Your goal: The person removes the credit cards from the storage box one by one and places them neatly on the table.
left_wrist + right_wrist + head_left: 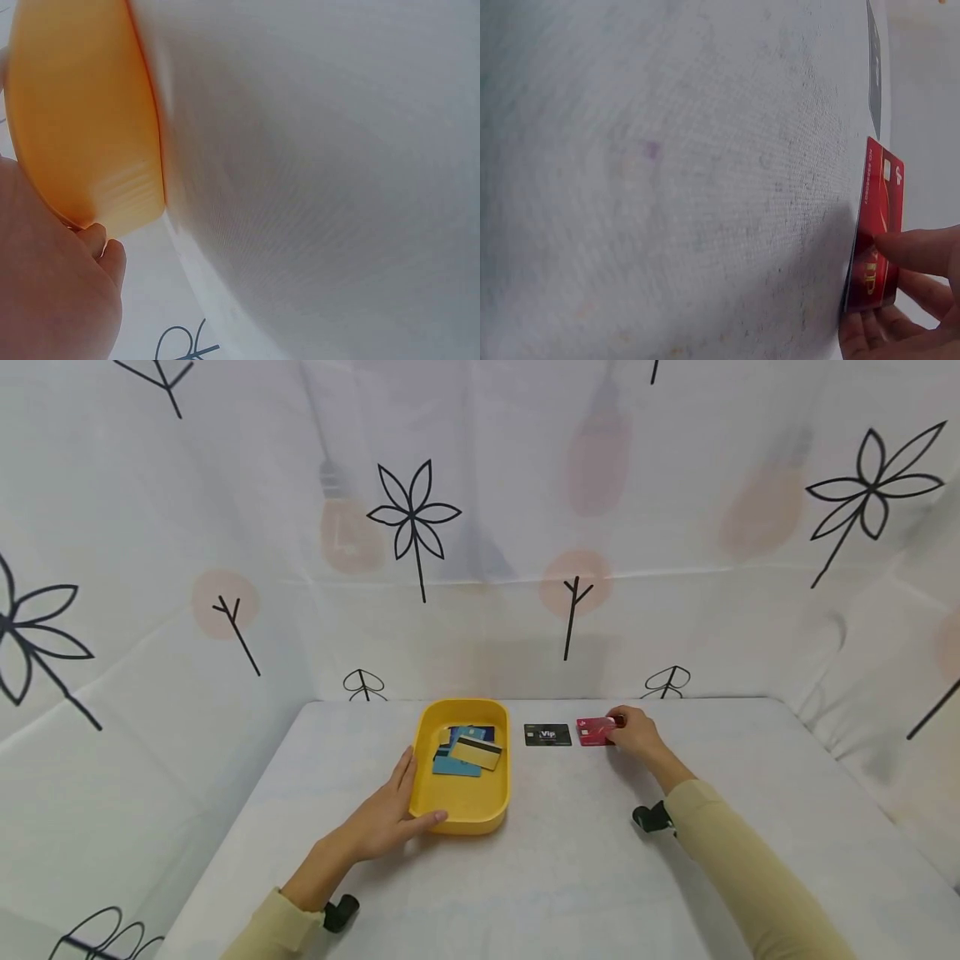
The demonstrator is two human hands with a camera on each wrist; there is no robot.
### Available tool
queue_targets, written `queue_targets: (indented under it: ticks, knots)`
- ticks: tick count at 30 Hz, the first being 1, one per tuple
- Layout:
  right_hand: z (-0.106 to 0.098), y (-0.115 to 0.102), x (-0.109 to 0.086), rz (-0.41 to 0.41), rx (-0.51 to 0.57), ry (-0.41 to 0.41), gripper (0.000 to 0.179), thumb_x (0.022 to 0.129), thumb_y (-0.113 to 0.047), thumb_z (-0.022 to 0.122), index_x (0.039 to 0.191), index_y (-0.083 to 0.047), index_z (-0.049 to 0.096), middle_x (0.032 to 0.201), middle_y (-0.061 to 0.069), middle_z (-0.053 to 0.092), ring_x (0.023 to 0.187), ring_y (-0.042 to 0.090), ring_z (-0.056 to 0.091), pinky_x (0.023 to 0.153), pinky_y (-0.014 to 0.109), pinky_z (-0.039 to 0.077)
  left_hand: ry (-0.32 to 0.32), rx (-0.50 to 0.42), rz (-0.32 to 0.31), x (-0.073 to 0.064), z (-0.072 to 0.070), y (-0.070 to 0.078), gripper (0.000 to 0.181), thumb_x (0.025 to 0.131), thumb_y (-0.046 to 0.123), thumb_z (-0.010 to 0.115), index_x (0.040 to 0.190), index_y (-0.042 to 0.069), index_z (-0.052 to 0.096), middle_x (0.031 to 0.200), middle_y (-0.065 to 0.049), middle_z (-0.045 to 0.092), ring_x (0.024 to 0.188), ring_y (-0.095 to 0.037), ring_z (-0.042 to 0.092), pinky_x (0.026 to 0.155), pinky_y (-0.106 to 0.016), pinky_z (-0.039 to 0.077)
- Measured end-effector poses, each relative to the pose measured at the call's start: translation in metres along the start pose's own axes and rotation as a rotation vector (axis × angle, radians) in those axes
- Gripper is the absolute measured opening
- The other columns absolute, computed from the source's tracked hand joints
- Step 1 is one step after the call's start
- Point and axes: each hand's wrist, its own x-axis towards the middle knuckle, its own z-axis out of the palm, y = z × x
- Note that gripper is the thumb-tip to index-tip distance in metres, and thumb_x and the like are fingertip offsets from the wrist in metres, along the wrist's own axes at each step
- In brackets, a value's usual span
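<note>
A red bank card (594,732) is at the right, its right end pinched between the thumb and fingers of my right hand (637,735). In the right wrist view the thumb lies on the face of the red card (877,225), and fingers reach under its near end. My left hand (384,814) rests against the left side of a yellow plastic tray (457,806), fingers stretched along the wall and thumb over the front rim. Several cards, a gold one (477,752) on top of blue ones, lie overlapped inside the tray.
A black card marked "Vip" (547,735) lies flat between the tray and the red card. White cloth covers the table (570,877). A patterned white curtain (480,635) hangs behind its far edge. Black wrist mounts (651,817) stick out near both sleeves.
</note>
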Motion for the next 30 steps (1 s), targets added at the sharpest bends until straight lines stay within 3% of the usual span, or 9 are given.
queue_targets:
  ticks: [13,30]
  knots:
    - [0.0016,0.0003,0.0007,-0.050,-0.083,0.027,0.044,0.097,-0.001,0.056,0.136,0.016,0.051,0.140,0.037,0.047,0.128,0.049,0.046,0.111,0.061,0.039,-0.001,-0.005,0.006,-0.0010,-0.0015,0.0008,0.113,0.091,0.073,0.057,0.164,0.010,-0.003,0.172,-0.002,-0.010,0.156,-0.030,0.018,0.122,-0.051,0.027]
    - [0.0040,-0.0012,0.0029,-0.018,-0.090,0.034,0.044,0.096,0.000,0.057,0.136,0.017,0.052,0.141,0.037,0.046,0.127,0.047,0.046,0.109,0.060,0.041,-0.002,-0.002,0.005,-0.0011,-0.0005,-0.0005,0.114,0.090,0.074,0.056,0.164,0.012,-0.005,0.172,-0.001,-0.010,0.156,-0.029,0.019,0.123,-0.050,0.027]
